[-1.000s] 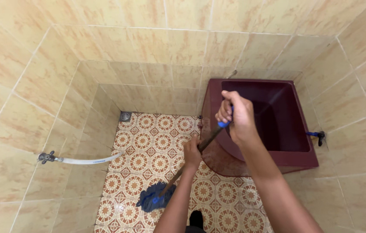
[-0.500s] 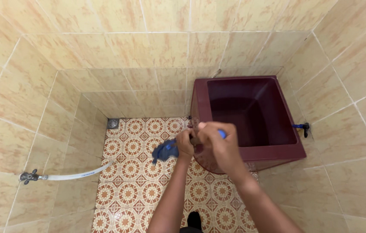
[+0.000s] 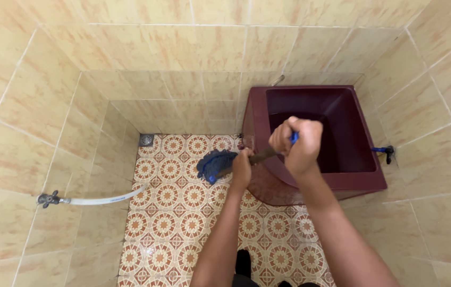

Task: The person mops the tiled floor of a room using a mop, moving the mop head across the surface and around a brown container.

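Observation:
Both my hands hold a mop. My right hand (image 3: 298, 144) grips the blue top end of its dark handle (image 3: 261, 156), in front of the maroon water tub (image 3: 361, 182). My left hand (image 3: 242, 169) grips the handle lower down, near the head. The blue mop head (image 3: 215, 164) lies on the patterned floor tiles (image 3: 172, 212), just left of the tub's front corner.
Beige tiled walls close in on three sides. A metal tap with a white hose (image 3: 103, 200) sticks out of the left wall. A floor drain (image 3: 146, 140) sits in the far left corner. A blue tap (image 3: 385, 151) is on the right wall beside the tub.
The mop head moved from the near floor to the far floor beside the tub. Both hands shifted with the handle, the right hand dipping and then rising again.

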